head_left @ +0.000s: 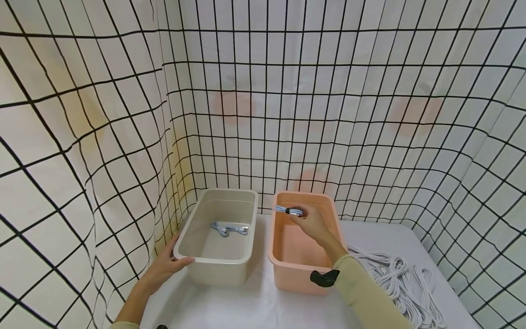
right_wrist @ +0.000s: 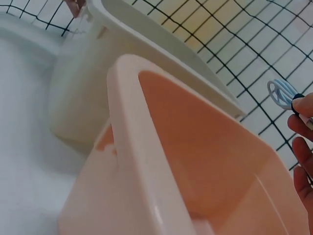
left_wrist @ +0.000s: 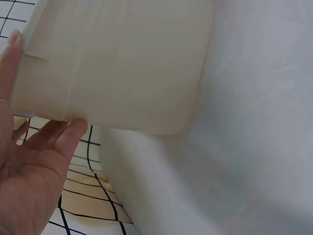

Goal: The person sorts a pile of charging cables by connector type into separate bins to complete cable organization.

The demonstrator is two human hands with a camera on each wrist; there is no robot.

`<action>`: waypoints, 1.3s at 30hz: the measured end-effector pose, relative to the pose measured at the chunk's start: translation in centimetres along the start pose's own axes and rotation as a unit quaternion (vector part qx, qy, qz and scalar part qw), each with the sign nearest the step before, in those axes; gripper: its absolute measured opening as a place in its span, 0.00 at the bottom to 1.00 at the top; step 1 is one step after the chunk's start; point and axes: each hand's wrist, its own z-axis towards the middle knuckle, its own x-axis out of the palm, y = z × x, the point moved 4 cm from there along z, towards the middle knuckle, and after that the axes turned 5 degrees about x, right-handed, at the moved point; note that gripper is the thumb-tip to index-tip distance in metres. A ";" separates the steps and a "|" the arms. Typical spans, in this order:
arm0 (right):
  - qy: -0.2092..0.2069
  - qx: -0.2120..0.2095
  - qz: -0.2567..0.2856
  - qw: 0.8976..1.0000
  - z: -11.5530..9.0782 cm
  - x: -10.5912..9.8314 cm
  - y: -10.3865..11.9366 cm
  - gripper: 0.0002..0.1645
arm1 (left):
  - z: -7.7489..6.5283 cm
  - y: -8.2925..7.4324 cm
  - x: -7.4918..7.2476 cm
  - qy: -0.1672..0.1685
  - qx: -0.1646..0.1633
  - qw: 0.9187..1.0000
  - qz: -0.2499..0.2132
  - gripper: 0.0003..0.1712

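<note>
My left hand holds the near left corner of a beige plastic bin. In the left wrist view its thumb lies at the rim and its other fingers touch the bin's outer wall. A pale blue-white cable bundle with a metal plug lies on this bin's floor. Over the far part of the peach-coloured bin, my right hand pinches another coiled cable, bound with a black tie. That cable is above the bin floor, its loops sticking out toward the left.
A heap of white cables lies on the white-covered table to the right of the peach bin. Black wire grid panels backed by pale sheeting stand at the back and both sides. A narrow gap separates the two bins.
</note>
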 end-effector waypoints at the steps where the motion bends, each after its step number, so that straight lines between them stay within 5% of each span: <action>1: 0.002 -0.002 0.001 1.000 0.2 0.5 0.1 0.18 | 0.0 0.0 0.0 0.000 0.000 1.000 0.000 0.58; 20: 0.031 0.010 0.000 0.999 4.6 8.2 3.0 0.13 | 0.0 0.1 0.0 -0.011 0.018 1.000 -0.003 0.56; 25: 0.093 0.019 -0.053 0.994 6.8 10.5 4.7 0.24 | -0.3 0.1 0.0 -0.017 0.017 1.000 0.000 0.56; 30: 0.130 0.033 -0.130 0.982 7.7 11.2 5.2 0.41 | -0.3 0.6 0.3 -0.012 0.014 1.000 0.002 0.56; 39: 0.138 0.021 -0.119 0.983 7.0 11.6 4.5 0.37 | -0.1 0.7 -0.4 -0.013 0.014 1.000 0.003 0.56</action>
